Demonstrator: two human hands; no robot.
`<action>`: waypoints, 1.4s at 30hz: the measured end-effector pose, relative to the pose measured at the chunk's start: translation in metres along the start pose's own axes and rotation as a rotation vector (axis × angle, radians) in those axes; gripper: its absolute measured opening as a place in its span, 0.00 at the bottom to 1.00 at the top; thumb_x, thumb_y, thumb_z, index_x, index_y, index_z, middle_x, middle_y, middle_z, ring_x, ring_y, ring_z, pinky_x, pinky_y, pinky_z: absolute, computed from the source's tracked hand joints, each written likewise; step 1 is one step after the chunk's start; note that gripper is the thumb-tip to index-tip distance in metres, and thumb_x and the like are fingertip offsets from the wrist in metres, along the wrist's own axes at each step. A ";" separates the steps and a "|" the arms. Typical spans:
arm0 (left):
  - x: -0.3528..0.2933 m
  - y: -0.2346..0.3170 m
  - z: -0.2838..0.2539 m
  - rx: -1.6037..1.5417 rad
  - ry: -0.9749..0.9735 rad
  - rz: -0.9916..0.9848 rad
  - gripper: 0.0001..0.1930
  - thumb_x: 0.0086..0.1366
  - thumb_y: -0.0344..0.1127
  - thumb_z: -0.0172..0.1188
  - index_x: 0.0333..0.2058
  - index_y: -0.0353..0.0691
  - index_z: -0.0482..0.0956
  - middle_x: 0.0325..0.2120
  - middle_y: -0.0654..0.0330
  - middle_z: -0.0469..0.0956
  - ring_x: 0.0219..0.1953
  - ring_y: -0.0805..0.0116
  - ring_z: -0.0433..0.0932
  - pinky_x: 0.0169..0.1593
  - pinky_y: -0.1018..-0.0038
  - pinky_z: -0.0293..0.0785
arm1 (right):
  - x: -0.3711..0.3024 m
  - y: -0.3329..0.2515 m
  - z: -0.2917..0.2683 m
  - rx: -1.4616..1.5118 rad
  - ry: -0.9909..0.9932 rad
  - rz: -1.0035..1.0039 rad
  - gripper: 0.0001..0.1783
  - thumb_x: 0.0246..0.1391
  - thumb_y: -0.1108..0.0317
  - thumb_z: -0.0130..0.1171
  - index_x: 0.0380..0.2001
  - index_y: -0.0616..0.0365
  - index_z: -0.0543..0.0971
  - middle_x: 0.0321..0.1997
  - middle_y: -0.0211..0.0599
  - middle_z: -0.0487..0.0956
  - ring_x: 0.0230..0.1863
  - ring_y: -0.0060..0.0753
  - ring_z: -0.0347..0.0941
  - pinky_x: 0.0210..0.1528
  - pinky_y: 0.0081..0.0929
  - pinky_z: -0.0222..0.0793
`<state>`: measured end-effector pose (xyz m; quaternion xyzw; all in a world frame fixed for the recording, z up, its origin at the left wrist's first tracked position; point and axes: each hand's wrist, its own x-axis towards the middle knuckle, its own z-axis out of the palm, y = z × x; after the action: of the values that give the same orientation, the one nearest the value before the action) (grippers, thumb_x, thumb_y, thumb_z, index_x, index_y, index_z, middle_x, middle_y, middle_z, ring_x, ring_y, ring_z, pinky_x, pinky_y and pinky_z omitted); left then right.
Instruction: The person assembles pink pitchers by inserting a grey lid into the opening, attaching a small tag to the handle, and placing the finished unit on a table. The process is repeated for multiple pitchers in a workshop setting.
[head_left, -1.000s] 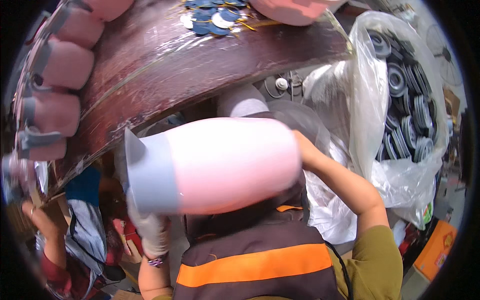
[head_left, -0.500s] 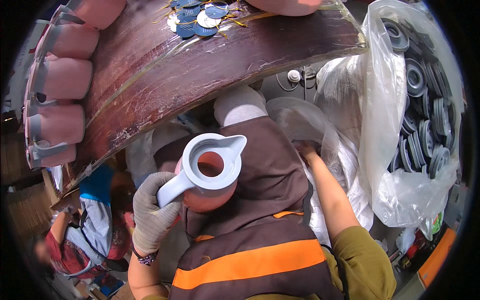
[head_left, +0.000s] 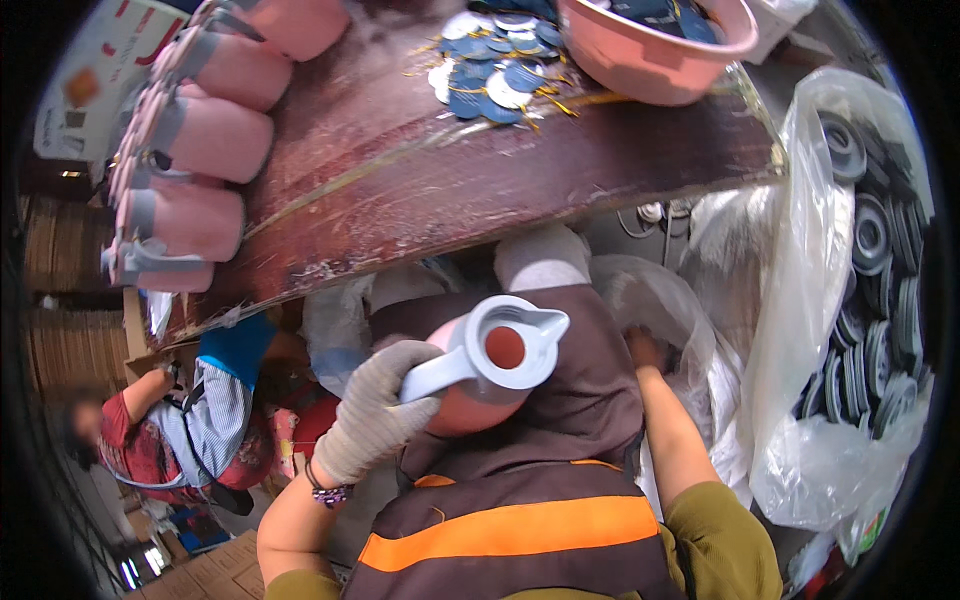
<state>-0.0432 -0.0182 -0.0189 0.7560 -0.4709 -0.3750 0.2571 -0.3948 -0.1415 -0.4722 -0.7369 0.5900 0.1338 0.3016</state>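
Note:
Over my lap, my left hand point(head_left: 378, 408), in a pale knitted glove, is closed round the handle of a pink jug point(head_left: 483, 408). The jug has a light blue-grey collar, with its spout to the right and a round opening showing a reddish inside. My right hand point(head_left: 647, 350) reaches down into a clear plastic bag point(head_left: 690, 318) beside my right leg. Its fingers are hidden in there, and what they touch cannot be made out.
Pink jugs point(head_left: 215, 138) line the left of the worn dark red table point(head_left: 420, 200). Round blue and white tags point(head_left: 500, 85) lie beside a pink basin point(head_left: 650, 55). Grey round lids point(head_left: 870, 240) fill a plastic sack at right. Another person point(head_left: 190, 430) sits at lower left, near stacked cardboard.
The view has shifted, showing more of the basin and far table. The jug is still in my left hand and is tilted further to the right. My right hand stays in the bag.

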 end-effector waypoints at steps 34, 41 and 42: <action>-0.033 -0.055 0.017 -0.040 0.156 0.436 0.19 0.51 0.39 0.67 0.43 0.40 0.79 0.33 0.51 0.80 0.34 0.51 0.80 0.37 0.64 0.75 | -0.185 -0.287 -0.266 0.539 0.277 -1.013 0.28 0.44 0.62 0.68 0.45 0.58 0.65 0.61 0.61 0.66 0.58 0.58 0.66 0.61 0.45 0.59; 0.014 -0.093 -0.009 -0.277 0.269 0.320 0.11 0.51 0.34 0.67 0.33 0.39 0.79 0.27 0.53 0.79 0.31 0.58 0.79 0.36 0.68 0.74 | -0.190 -0.306 -0.277 0.362 0.199 -1.528 0.25 0.33 0.59 0.68 0.37 0.48 0.70 0.55 0.56 0.72 0.53 0.62 0.70 0.52 0.49 0.65; 0.022 -0.099 -0.004 -0.360 0.224 0.274 0.10 0.52 0.33 0.67 0.33 0.37 0.79 0.26 0.55 0.79 0.29 0.65 0.79 0.36 0.71 0.74 | -0.192 -0.308 -0.277 0.368 0.184 -1.602 0.24 0.32 0.58 0.68 0.35 0.47 0.70 0.55 0.54 0.73 0.53 0.61 0.71 0.51 0.48 0.66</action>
<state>0.0172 0.0042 -0.0968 0.6641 -0.4629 -0.3282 0.4867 -0.1980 -0.1192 -0.0607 -0.8811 -0.0791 -0.2812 0.3720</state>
